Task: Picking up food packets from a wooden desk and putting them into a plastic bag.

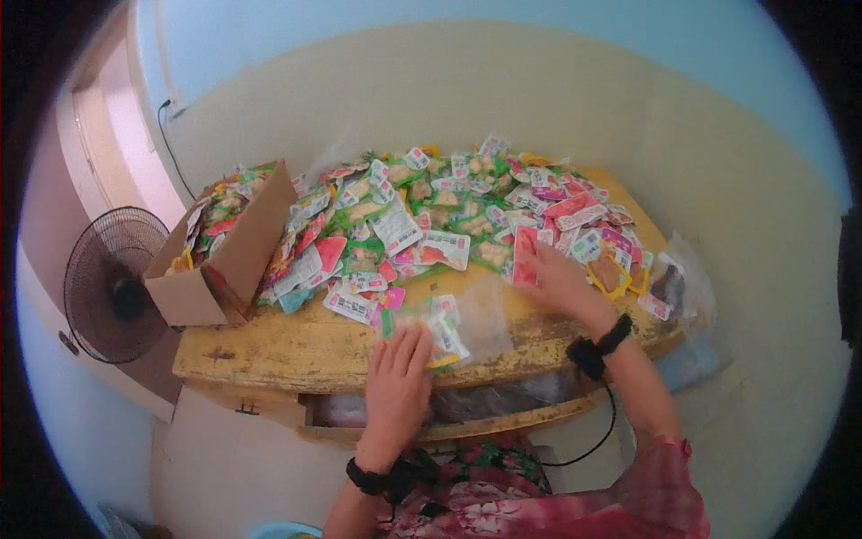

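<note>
Near the table's front edge, my left hand (401,370) lies over one end of a clear plastic bag (486,316), fingers together and thumb hidden. Several small snack packets (446,337) show at that end, by the fingertips. Farther right, my right hand (562,279) has its fingertips on a red flat packet (525,246) at the front of the pile. Its fingers partly cover that packet. Behind both hands spreads a wide heap of sealed snack packets (441,195), some green-edged with pale contents, others white, red or purple.
A cardboard box (252,249) full of packets stands on the left of the worn yellow wooden table (269,350). Beyond it is a black fan (124,286). The drawer (505,404) stands open below, holding clear plastic. A cable (592,451) hangs by my right wrist.
</note>
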{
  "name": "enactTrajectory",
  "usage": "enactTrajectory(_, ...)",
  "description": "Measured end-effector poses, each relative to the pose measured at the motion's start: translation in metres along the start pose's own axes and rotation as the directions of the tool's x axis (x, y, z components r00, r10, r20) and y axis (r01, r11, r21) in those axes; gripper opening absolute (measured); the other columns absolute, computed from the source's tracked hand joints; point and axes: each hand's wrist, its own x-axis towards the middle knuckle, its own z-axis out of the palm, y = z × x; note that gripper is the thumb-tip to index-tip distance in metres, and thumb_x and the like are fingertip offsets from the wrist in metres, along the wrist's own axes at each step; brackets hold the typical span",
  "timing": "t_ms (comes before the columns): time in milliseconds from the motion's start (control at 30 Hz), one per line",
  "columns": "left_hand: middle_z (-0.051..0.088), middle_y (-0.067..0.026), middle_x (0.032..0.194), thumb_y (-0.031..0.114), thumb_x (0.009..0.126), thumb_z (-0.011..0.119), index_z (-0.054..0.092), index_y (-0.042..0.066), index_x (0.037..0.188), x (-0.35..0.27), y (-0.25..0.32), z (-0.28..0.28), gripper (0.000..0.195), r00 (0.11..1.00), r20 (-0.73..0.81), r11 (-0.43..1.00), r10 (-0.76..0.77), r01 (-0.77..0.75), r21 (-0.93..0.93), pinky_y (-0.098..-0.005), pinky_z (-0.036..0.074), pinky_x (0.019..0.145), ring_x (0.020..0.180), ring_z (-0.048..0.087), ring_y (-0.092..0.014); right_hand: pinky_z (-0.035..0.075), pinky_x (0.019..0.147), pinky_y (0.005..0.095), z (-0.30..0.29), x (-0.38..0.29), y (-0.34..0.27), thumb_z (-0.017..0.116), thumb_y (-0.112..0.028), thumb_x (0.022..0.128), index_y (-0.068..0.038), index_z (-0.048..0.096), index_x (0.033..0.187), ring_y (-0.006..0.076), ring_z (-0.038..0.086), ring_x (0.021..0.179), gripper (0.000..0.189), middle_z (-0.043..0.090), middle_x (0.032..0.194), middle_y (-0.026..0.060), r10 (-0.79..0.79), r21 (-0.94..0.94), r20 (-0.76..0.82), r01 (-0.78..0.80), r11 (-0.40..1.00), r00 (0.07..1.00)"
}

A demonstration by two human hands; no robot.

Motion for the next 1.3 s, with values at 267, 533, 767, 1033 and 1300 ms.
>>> enactTrajectory(267,0.047,-0.0134,0.148,0.001,0.081,0.061,0.046,0.007,0.144,-0.006,0.002,-0.003,0.065,0.998,0.019,0.998,-0.054,0.055,-0.044,-0.0524,0.028,0.118,0.142,0.038,-0.035,0.042,0.105,0.0456,-0.045,-0.055,-0.033,0.07,-0.049,0.086,-0.007,0.059,0.127,0.0385,0.05,0.128,0.06,0.053,0.138,0.0212,-0.15,0.152,0.215,0.119,0.981,0.965)
enactTrajectory(533,0.041,-0.014,0.153,-0.005,0.077,0.054,0.049,0.01,0.144,-0.001,-0.011,-0.021,0.069,0.997,0.056,0.997,-0.053,0.056,-0.053,-0.0555,0.024,0.118,0.147,0.03,-0.038,0.033,0.114,0.0492,-0.085,-0.132,-0.058,0.078,-0.048,0.079,-0.009,0.06,0.123,0.0373,0.037,0.142,0.061,0.044,0.151,0.0165,-0.128,0.328,0.085,0.093,0.94,0.988)
enactTrajectory(767,0.039,-0.0175,0.154,-0.006,0.076,0.053,0.047,0.007,0.145,0.008,0.011,-0.035,0.071,1.0,-0.003,0.998,-0.031,0.031,-0.055,-0.0538,0.025,0.118,0.146,0.028,-0.042,0.052,0.077,0.0384,-0.063,-0.179,-0.076,0.08,-0.029,0.084,-0.005,0.059,0.122,0.0251,0.066,0.093,0.05,0.066,0.107,0.0145,0.652,0.567,-0.066,-0.509,0.648,0.755)
enactTrajectory(1033,0.056,-0.0184,0.133,0.007,0.081,0.072,0.054,0.003,0.137,0.028,0.064,-0.026,0.06,0.985,-0.155,0.97,0.078,-0.111,-0.214,-0.0489,0.038,0.109,0.128,0.05,-0.041,0.05,0.059,0.0363,-0.063,-0.17,-0.088,0.079,-0.027,0.085,-0.005,0.057,0.125,0.0203,0.06,0.063,0.051,0.063,0.08,0.0071,0.746,0.474,-0.097,-0.628,0.617,0.659)
enactTrajectory(1300,0.058,-0.0166,0.127,0.012,0.08,0.077,0.056,0.004,0.135,0.037,0.078,-0.011,0.06,0.987,-0.123,0.973,0.104,-0.127,-0.194,-0.0461,0.041,0.103,0.119,0.056,-0.035,0.054,0.079,0.0416,-0.058,-0.162,-0.082,0.08,-0.034,0.082,-0.004,0.051,0.134,0.032,0.062,0.098,0.067,0.055,0.115,0.0168,0.729,0.432,-0.12,-0.626,0.649,0.673)
